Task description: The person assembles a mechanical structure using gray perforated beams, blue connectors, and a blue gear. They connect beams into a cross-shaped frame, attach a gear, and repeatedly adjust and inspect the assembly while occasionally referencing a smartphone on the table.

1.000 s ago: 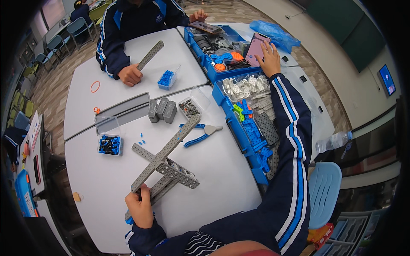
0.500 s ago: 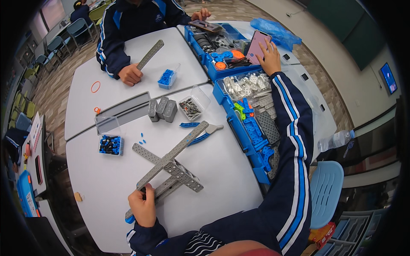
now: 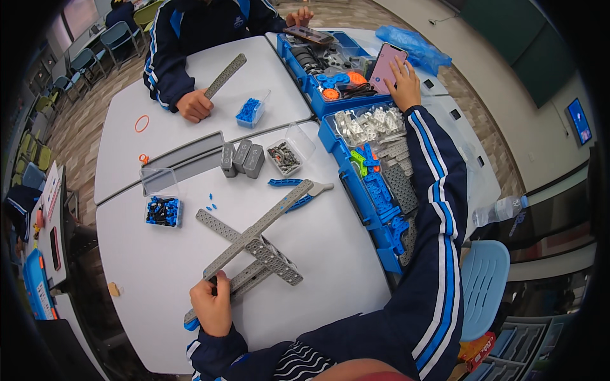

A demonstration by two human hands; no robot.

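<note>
Your left fingers (image 3: 222, 284) grip the grey beam frame (image 3: 254, 232); your right fingers (image 3: 400, 71), loosely spread, touch the phone (image 3: 385, 62) near the blue bag (image 3: 413, 49).

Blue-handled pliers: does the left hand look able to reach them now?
Probably not without letting go: the left hand grips the grey beam assembly, whose long beam crosses over the pliers in this view.

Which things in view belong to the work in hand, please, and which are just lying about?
Seemingly for the work:
grey beam assembly in left hand
phone touched by right hand
blue and black pins
blue-handled tool
blue parts case

Probably lying about:
water bottle
blue plastic bag
</note>
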